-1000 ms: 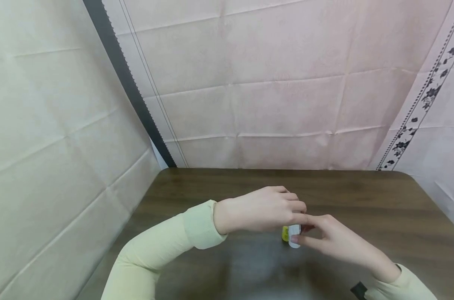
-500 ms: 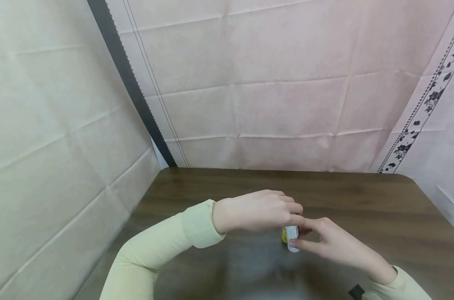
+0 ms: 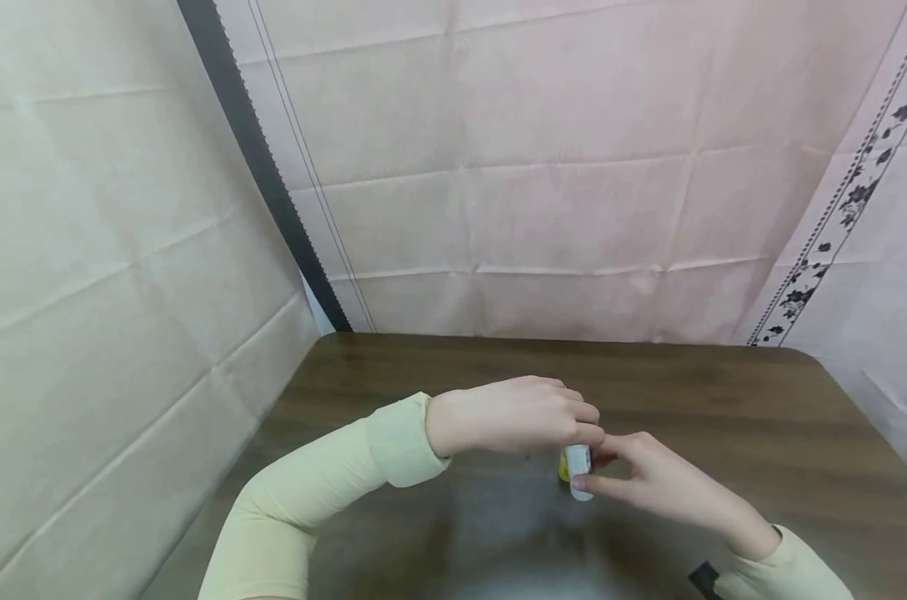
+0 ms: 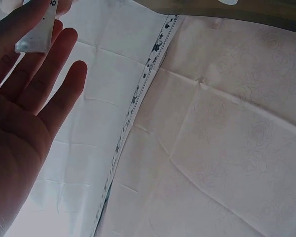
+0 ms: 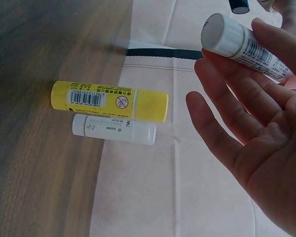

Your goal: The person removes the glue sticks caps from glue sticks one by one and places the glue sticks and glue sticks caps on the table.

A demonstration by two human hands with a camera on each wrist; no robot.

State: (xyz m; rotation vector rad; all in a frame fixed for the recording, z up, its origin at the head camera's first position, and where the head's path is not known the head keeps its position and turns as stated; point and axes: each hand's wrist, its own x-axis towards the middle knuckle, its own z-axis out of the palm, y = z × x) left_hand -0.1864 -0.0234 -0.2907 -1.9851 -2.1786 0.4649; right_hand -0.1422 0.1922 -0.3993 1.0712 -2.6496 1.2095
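Observation:
My right hand (image 3: 652,479) pinches a white glue stick (image 5: 224,37) between thumb and fingers, its smooth end pointing down toward the table. My left hand (image 3: 517,412) reaches over from the left, its fingertips at the stick's upper end. Seen from the left wrist, the thumb and fingers of that hand close round the glue stick (image 4: 38,34) near its ribbed end. Below, a yellow glue stick (image 5: 108,101) and a second white glue stick (image 5: 113,129) stand upright side by side. From the head, the yellow one is mostly hidden behind the held stick.
The brown wooden table (image 3: 393,367) runs back to a pale hanging cloth (image 3: 543,208). Another cloth (image 3: 108,250) closes off the left side. A small dark cylinder-like thing (image 5: 239,6) shows at the top of the right wrist view, beside the left hand.
Both hands have shifted slightly to the left in the head view, carrying the white glue stick along. The grip looks the same, and the yellow glue stick stays standing.

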